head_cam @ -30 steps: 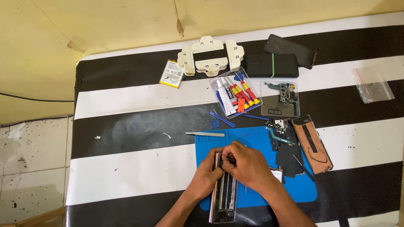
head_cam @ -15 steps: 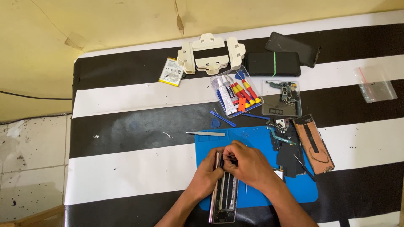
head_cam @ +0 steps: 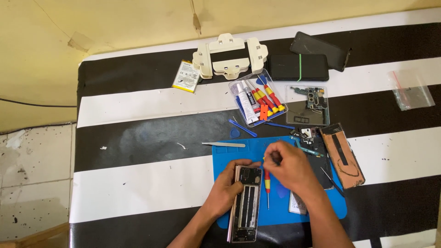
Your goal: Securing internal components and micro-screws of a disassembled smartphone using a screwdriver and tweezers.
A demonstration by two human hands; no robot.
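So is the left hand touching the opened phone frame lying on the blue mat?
Touching. The head view shows the left hand with its fingers wrapped over the upper left edge of the opened phone frame, no gap between them, on the blue mat.

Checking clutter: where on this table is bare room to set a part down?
Free: the striped cloth left of the blue mat, and right of the back cover. Crowded: around the tool tray, the mat, and both hands on the phone.

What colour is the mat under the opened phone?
The mat is blue, seen best in the head view.
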